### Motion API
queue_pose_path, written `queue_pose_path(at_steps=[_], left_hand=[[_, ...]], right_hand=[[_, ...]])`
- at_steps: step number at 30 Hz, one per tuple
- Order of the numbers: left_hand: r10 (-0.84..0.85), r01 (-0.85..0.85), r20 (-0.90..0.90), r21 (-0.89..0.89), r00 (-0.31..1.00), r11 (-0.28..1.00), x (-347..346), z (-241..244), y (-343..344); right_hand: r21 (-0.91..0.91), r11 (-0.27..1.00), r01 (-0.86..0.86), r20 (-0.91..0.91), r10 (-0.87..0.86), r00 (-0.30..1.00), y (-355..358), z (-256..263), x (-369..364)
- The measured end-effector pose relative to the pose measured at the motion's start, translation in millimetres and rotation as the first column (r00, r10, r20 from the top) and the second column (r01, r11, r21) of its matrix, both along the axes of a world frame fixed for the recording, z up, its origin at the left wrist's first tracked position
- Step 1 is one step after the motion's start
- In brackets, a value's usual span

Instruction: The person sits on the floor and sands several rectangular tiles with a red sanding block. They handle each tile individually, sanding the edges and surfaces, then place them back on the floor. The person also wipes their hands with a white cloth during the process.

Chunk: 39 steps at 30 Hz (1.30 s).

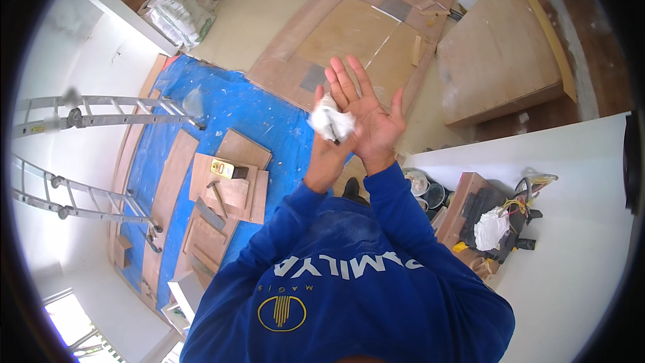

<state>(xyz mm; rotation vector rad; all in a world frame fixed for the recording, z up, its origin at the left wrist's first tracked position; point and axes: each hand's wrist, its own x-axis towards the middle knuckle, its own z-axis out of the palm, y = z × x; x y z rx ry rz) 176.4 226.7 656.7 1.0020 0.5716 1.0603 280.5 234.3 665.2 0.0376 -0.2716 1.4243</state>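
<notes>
A crumpled white cloth or tissue [331,120] is in my left hand [325,154], pressed against the heel and side of my right palm. My right hand [370,116] is turned palm up with its fingers spread, and it grips nothing. The two hands meet at the cloth, in front of my chest and well above the floor. Part of my left hand's fingers is hidden behind the cloth and the right hand.
To the left, an aluminium ladder [126,120] stands over a blue tarp [237,96]. Plywood pieces [201,234] there carry a hammer [217,199] and a yellow-labelled can [221,168]. Buckets [433,194] and a black tool with wires [484,212] sit at right, near a wooden panel [504,55].
</notes>
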Motion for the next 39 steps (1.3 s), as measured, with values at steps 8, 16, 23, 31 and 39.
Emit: queue_pose_path(at_steps=[8, 16, 23, 31, 39], left_hand=[[0.172, -0.176, -0.042, -0.14, 0.984, 0.974, -0.5, -24.4, 47.8], [0.517, -0.488, -0.41, 0.182, 0.751, 0.854, -47.3, -47.4, 130.0], [0.306, -0.309, -0.198, 0.015, 0.931, 0.951, -86.2, -12.1, 137.0], [0.027, -0.096, -0.274, -0.241, 0.961, 0.966, -80.4, -39.7, 85.8], [-0.467, 0.485, 0.134, -0.166, 0.874, 0.859, -48.4, -15.5, 39.1]], right_hand=[[-0.082, 0.996, 0.043, 0.44, -0.003, 0.898, -1.7, -16.5, -27.4], [-0.413, 0.91, -0.03, 0.734, 0.353, 0.58, -38.9, -42.7, -30.1], [-0.04, 0.999, 0.0, 0.008, 0.0, 1.0, -38.6, -58.2, 57.6], [-0.055, 0.998, 0.008, -0.004, -0.008, 1.0, -37.9, -15.9, 55.2], [-0.416, 0.903, 0.104, 0.143, -0.048, 0.989, -24.4, -21.5, 6.3]])
